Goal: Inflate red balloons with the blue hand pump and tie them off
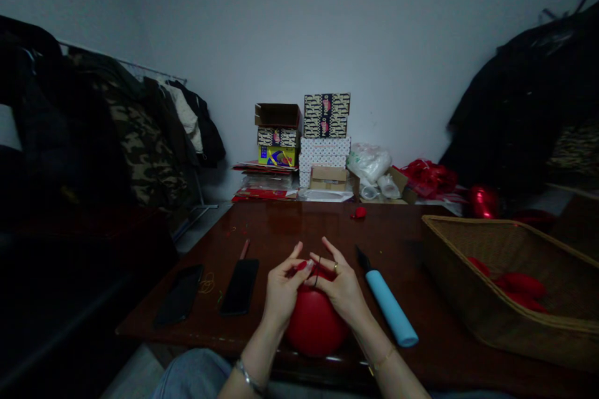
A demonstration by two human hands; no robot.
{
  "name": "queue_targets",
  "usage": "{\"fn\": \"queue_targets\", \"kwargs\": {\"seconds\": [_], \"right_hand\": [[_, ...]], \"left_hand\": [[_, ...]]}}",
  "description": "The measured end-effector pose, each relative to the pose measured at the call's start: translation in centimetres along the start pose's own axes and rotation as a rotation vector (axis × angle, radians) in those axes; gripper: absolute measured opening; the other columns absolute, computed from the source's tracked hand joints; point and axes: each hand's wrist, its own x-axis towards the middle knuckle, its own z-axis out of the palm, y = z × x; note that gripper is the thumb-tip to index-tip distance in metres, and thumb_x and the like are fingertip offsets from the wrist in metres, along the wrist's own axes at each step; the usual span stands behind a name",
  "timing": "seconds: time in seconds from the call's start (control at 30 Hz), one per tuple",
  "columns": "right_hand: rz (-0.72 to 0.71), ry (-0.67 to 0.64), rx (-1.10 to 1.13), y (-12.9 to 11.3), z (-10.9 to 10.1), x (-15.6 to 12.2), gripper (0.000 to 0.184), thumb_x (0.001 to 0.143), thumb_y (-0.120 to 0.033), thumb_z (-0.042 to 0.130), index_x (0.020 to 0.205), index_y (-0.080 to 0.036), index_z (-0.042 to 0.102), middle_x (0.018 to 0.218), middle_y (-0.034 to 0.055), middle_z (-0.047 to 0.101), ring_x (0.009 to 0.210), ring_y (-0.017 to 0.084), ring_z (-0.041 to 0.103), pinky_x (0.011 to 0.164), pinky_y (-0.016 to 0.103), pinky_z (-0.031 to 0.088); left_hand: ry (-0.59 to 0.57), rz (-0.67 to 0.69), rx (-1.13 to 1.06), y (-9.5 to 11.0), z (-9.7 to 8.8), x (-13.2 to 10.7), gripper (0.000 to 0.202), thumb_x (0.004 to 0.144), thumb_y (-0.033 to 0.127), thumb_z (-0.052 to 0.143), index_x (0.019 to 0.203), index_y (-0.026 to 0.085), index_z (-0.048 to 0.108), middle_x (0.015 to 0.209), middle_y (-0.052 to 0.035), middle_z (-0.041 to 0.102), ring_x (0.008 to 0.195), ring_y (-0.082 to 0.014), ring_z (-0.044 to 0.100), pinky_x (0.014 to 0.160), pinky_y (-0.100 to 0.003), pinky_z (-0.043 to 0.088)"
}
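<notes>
A blown-up red balloon (314,326) rests at the near edge of the dark wooden table (290,227), between my wrists. My left hand (283,287) pinches the balloon's neck from the left, fingers closed on it. My right hand (340,283) meets it from the right, fingers partly spread, with a thin dark string looped at the neck. Both hands touch each other over the balloon's top.
A light blue hand pump (388,302) lies just right of my hands. Two dark phones (240,285) (180,303) and a rubber band lie to the left. A wicker basket (472,290) with red balloons stands at the right. Stacked boxes (322,131) line the wall.
</notes>
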Motion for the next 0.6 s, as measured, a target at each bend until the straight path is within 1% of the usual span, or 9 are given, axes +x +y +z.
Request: {"fn": "queue_targets", "kwargs": {"seconds": [0.07, 0.17, 0.27, 0.33, 0.37, 0.4, 0.47, 0.53, 0.6], "right_hand": [[-0.076, -0.065, -0.080, -0.4, 0.1, 0.0, 0.036, 0.066, -0.038, 0.073, 0.100, -0.028, 0.068, 0.143, 0.0046, 0.036, 0.127, 0.026, 0.037, 0.105, 0.047, 0.028], [-0.143, -0.090, -0.144, -0.9, 0.1, 0.2, 0.012, 0.077, -0.031, 0.062, 0.083, -0.028, 0.072, 0.137, 0.0035, 0.044, 0.127, 0.023, 0.036, 0.106, 0.046, 0.026], [-0.150, -0.112, -0.149, -1.2, 0.0, 0.1, 0.014, 0.080, -0.027, 0.058, 0.076, -0.029, 0.071, 0.131, 0.0017, 0.051, 0.127, 0.021, 0.035, 0.106, 0.046, 0.026], [-0.154, -0.142, -0.160, -1.2, -0.2, 0.0, 0.013, 0.079, -0.025, 0.059, 0.075, -0.029, 0.071, 0.130, 0.0007, 0.052, 0.129, 0.021, 0.033, 0.106, 0.046, 0.026], [-0.154, -0.155, -0.167, -1.2, -0.2, -0.1, 0.013, 0.079, -0.024, 0.059, 0.074, -0.028, 0.070, 0.130, 0.0005, 0.052, 0.130, 0.021, 0.032, 0.106, 0.046, 0.025], [-0.155, -0.166, -0.174, -1.2, -0.2, -0.1, 0.013, 0.078, -0.023, 0.059, 0.073, -0.028, 0.070, 0.130, 0.0007, 0.052, 0.130, 0.021, 0.030, 0.107, 0.046, 0.024], [-0.157, -0.179, -0.185, -1.3, -0.2, -0.2, 0.013, 0.078, -0.023, 0.060, 0.073, -0.027, 0.070, 0.130, 0.0018, 0.051, 0.131, 0.021, 0.029, 0.107, 0.046, 0.024], [-0.164, -0.192, -0.192, -1.4, -0.1, -0.2, 0.011, 0.079, -0.025, 0.060, 0.073, -0.027, 0.070, 0.128, 0.0027, 0.052, 0.131, 0.021, 0.028, 0.106, 0.046, 0.025], [-0.174, -0.209, -0.195, -1.5, -0.1, -0.2, 0.011, 0.079, -0.028, 0.062, 0.071, -0.027, 0.070, 0.127, 0.0025, 0.052, 0.131, 0.021, 0.028, 0.106, 0.044, 0.026]], "left_hand": [[-0.040, 0.001, 0.015, 0.2, 0.1, 0.1, 0.017, 0.074, 0.031, 0.066, 0.076, 0.015, 0.069, 0.134, -0.0153, 0.048, 0.118, -0.0308, 0.050, 0.103, -0.048, 0.033], [-0.088, 0.044, 0.065, 0.5, 0.0, -0.2, 0.014, 0.075, 0.029, 0.065, 0.076, 0.017, 0.070, 0.135, -0.0126, 0.048, 0.125, -0.0303, 0.043, 0.107, -0.049, 0.024], [-0.178, 0.089, 0.107, 1.3, -0.8, -0.2, 0.015, 0.078, 0.028, 0.062, 0.086, 0.019, 0.070, 0.137, -0.0113, 0.047, 0.129, -0.0289, 0.037, 0.109, -0.049, 0.021], [-0.236, 0.132, 0.111, 2.3, -1.7, 0.2, 0.021, 0.082, 0.028, 0.056, 0.098, 0.021, 0.068, 0.140, -0.0107, 0.043, 0.130, -0.0277, 0.038, 0.107, -0.050, 0.025], [-0.244, 0.168, 0.150, 2.9, -2.2, 0.6, 0.022, 0.085, 0.029, 0.051, 0.098, 0.021, 0.067, 0.139, -0.0100, 0.044, 0.130, -0.0266, 0.037, 0.107, -0.050, 0.024], [-0.274, 0.227, 0.237, 3.5, -2.6, 1.0, 0.020, 0.086, 0.029, 0.051, 0.091, 0.021, 0.069, 0.137, -0.0093, 0.047, 0.132, -0.0260, 0.034, 0.109, -0.051, 0.019], [-0.409, 0.370, 0.472, 4.6, -3.3, 2.0, 0.015, 0.082, 0.029, 0.057, 0.078, 0.024, 0.070, 0.130, -0.0059, 0.055, 0.133, -0.0256, 0.033, 0.110, -0.054, 0.005], [-0.570, 0.459, 0.624, 5.5, -3.7, 2.9, 0.009, 0.079, 0.028, 0.061, 0.077, 0.027, 0.070, 0.129, -0.0028, 0.056, 0.133, -0.0248, 0.032, 0.109, -0.055, 0.000], [-0.689, 0.501, 0.710, 6.2, -4.0, 3.7, 0.008, 0.078, 0.026, 0.063, 0.080, 0.028, 0.070, 0.131, -0.0015, 0.054, 0.134, -0.0242, 0.030, 0.109, -0.056, -0.002]]}}
